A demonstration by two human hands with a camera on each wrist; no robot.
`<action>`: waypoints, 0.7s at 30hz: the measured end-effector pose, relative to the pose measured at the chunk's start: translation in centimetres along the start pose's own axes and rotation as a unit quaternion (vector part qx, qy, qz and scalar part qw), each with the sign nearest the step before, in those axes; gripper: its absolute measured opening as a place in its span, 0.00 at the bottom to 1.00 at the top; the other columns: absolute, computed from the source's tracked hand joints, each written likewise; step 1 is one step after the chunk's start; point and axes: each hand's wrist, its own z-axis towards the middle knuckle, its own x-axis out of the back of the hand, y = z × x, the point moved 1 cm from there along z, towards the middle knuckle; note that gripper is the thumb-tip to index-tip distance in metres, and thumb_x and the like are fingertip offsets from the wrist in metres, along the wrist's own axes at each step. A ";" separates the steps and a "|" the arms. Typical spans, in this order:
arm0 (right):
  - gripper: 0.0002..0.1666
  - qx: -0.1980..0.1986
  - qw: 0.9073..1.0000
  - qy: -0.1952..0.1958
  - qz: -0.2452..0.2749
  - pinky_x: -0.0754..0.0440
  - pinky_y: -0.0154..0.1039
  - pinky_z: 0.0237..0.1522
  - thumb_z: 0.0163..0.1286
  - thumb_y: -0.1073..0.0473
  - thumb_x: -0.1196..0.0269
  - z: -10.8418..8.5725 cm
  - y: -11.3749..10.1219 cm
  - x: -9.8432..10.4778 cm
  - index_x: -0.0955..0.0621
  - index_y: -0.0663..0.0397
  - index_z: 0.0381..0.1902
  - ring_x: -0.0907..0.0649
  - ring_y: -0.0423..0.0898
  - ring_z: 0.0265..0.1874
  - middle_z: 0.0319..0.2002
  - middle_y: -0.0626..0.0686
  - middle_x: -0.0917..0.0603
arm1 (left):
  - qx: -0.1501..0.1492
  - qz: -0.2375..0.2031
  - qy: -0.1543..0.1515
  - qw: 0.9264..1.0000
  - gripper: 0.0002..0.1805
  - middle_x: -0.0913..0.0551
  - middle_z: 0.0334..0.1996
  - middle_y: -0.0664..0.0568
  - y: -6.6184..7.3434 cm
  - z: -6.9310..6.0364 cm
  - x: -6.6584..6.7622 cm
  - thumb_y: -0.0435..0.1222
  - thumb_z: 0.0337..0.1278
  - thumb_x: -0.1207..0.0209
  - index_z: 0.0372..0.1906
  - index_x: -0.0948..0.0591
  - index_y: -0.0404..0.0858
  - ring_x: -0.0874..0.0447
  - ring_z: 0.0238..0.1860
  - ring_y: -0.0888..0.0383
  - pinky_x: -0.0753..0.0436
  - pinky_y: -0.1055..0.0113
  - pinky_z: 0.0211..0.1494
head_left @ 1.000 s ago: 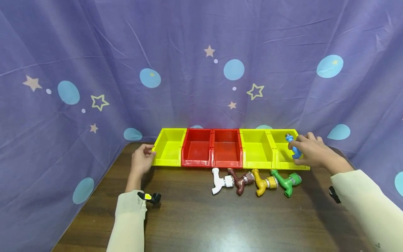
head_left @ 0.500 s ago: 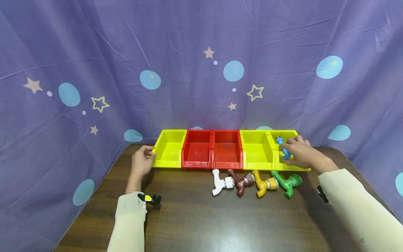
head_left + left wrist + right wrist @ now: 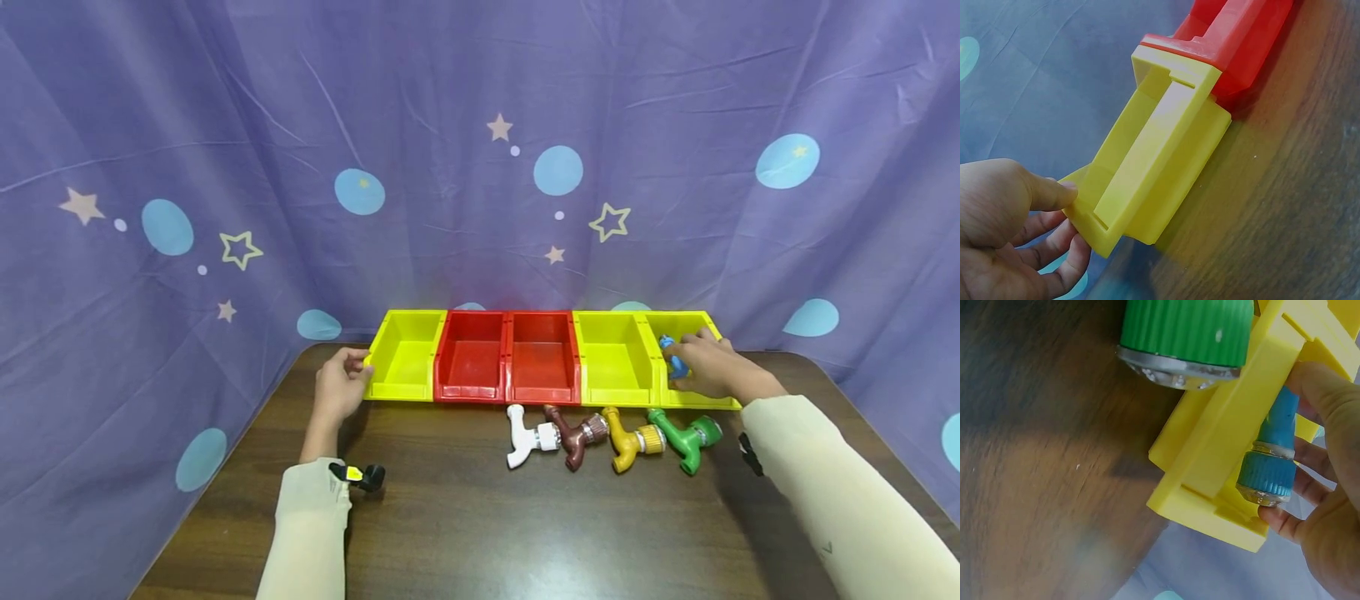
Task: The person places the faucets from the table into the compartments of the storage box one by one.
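Within the rightmost yellow bin [image 3: 697, 400], the right hand [image 3: 705, 365] is grasping the blue tap [image 3: 677, 367], its long axis running roughly front to back, while the left hand [image 3: 340, 388], well apart, is pinching the leftmost yellow bin [image 3: 402, 391].

Relative to 1.0 s ago: right hand [image 3: 703, 365], gripping the blue tap [image 3: 678, 367], has shifted left and inward at the rightmost yellow bin [image 3: 681, 322]. Tap was near the bin's right side; now close to its left wall. Its upper end, close to the back rim at 0.5 s ago, now sits lower, with less of the tap showing past the hand. Contact with the bin floor cannot be confirmed; the hand hides it. Right sleeve [image 3: 840, 492] and black wrist camera [image 3: 750, 455] have travelled left, cuff now just by the bin's front right corner. More of the table's back right corner [image 3: 791, 363] is exposed.
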 end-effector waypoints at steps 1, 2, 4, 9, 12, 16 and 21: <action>0.26 0.000 1.000 -0.002 0.001 0.31 0.54 0.39 0.66 0.50 0.27 0.1 0.1 0.0 0.18 0.55 0.58 0.27 0.61 0.47 0.48 0.58 0.19 | 0.000 -0.001 0.000 1.000 0.16 0.19 0.47 0.40 0.0 0.0 0.0 0.30 0.70 0.39 0.59 0.20 0.32 0.19 0.47 0.44 0.20 0.55 0.48; 0.27 -0.002 1.000 -0.004 0.001 0.31 0.54 0.39 0.66 0.50 0.27 0.1 0.1 -0.1 0.18 0.55 0.58 0.27 0.60 0.46 0.47 0.58 0.19 | 0.001 -0.002 0.000 1.000 0.16 0.19 0.46 0.40 0.0 0.0 0.0 0.30 0.70 0.39 0.59 0.20 0.32 0.19 0.47 0.45 0.20 0.55 0.48; 0.27 -0.004 1.000 -0.008 0.001 0.30 0.55 0.40 0.65 0.49 0.27 0.3 0.3 -0.2 0.18 0.56 0.57 0.27 0.59 0.46 0.47 0.58 0.19 | 0.002 -0.003 0.001 1.000 0.16 0.19 0.46 0.40 0.0 0.0 -0.1 0.30 0.69 0.39 0.59 0.20 0.32 0.20 0.47 0.45 0.20 0.56 0.48; 0.25 -0.011 0.999 -0.034 -0.004 0.28 0.56 0.40 0.65 0.49 0.27 0.6 0.4 -0.3 0.16 0.55 0.54 0.26 0.59 0.45 0.46 0.57 0.19 | 0.004 -0.002 0.000 1.000 0.16 0.19 0.46 0.41 0.0 -0.1 -0.1 0.30 0.69 0.39 0.58 0.20 0.33 0.20 0.46 0.45 0.20 0.57 0.46; 0.22 -0.010 0.999 -0.051 -0.007 0.25 0.58 0.40 0.65 0.49 0.27 0.7 0.3 -0.1 0.16 0.54 0.53 0.25 0.61 0.46 0.47 0.57 0.18 | 0.006 -0.002 -0.002 1.000 0.16 0.19 0.46 0.41 0.1 -0.1 -0.1 0.31 0.69 0.39 0.58 0.20 0.33 0.20 0.47 0.45 0.20 0.57 0.47; 0.21 -0.006 0.998 -0.065 -0.011 0.23 0.59 0.41 0.66 0.50 0.28 1.0 0.1 0.2 0.17 0.55 0.51 0.23 0.61 0.45 0.45 0.57 0.17 | 0.007 -0.001 -0.001 1.000 0.16 0.19 0.46 0.40 0.2 -0.1 -0.1 0.30 0.70 0.39 0.59 0.20 0.33 0.20 0.47 0.44 0.20 0.56 0.48; 0.16 0.015 0.998 -0.060 -0.006 0.28 0.56 0.45 0.67 0.52 0.29 1.3 0.1 0.0 0.18 0.56 0.44 0.23 0.53 0.37 0.36 0.53 0.19 | 0.007 -0.001 0.002 1.000 0.16 0.19 0.46 0.40 0.2 -0.1 0.0 0.30 0.70 0.39 0.59 0.20 0.33 0.19 0.47 0.45 0.20 0.56 0.48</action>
